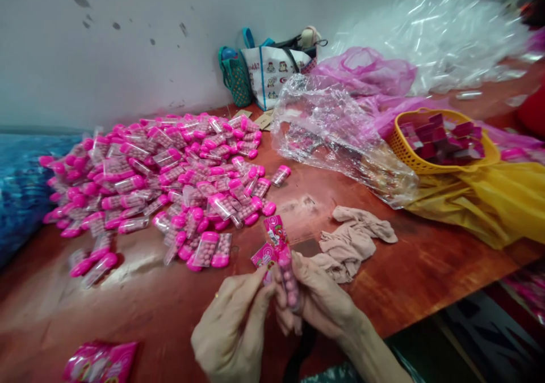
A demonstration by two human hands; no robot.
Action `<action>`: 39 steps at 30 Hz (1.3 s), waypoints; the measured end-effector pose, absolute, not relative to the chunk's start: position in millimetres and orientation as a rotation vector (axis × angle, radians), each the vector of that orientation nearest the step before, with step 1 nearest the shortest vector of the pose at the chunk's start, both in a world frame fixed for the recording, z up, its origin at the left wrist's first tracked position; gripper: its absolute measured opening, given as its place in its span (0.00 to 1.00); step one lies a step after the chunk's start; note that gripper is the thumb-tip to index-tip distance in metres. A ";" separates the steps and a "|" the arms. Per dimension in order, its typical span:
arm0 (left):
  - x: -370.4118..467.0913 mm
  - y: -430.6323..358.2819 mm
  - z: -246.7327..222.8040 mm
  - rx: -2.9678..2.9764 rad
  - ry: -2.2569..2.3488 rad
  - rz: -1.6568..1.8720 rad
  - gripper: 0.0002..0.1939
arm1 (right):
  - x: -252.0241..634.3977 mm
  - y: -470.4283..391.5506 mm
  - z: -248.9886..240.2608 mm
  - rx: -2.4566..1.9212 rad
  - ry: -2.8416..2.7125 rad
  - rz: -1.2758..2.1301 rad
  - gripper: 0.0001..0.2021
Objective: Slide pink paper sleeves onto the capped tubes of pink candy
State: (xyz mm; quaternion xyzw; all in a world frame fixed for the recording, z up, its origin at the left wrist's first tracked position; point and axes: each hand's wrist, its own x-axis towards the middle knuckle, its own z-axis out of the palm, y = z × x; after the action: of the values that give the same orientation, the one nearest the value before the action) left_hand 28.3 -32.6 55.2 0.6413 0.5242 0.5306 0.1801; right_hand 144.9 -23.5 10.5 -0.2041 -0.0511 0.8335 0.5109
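My right hand point(326, 301) is closed around a small clear bottle of pink candy balls point(290, 283), held tilted with its top away from me. At the bottle's top end sits a pink printed label point(276, 230), with part of it sticking out to the left. My left hand point(234, 320) is pinched at the bottle's left side, thumb and fingertips on the label's lower edge. Just beyond the hands lies a big heap of similar pink-capped candy bottles point(208, 187). A crumpled beige cloth point(351, 241) is right of the bottle.
Pink printed packets point(100, 363) lie at the table's lower left. A yellow basket point(447, 164) of dark pink folded pieces stands at right on a yellow bag point(502, 201). Clear plastic film point(319, 127), a white tote bag point(272, 71) and a pile of clear tubes point(434, 37) are behind.
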 end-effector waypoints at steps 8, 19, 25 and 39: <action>24.2 -14.7 63.7 1.885 1.237 1.341 0.16 | 142.0 -34.3 10.9 -0.320 -0.208 2.227 0.23; 9.8 -1.1 67.9 1.996 1.289 1.058 0.10 | 130.6 -33.3 6.9 -0.511 -0.382 2.077 0.17; 8.9 2.7 61.7 1.376 1.349 0.946 0.02 | 130.4 -32.8 16.9 -0.877 -0.703 1.783 0.12; 27.6 4.7 55.0 0.565 0.954 0.993 0.08 | 117.7 -35.4 32.4 -1.373 -1.323 1.214 0.01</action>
State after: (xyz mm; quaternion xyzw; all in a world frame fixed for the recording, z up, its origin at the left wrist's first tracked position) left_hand 27.6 4.7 55.0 0.2572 0.4340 0.4521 0.7356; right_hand 117.7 -35.4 32.4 -0.5494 -0.5294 0.4857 0.4266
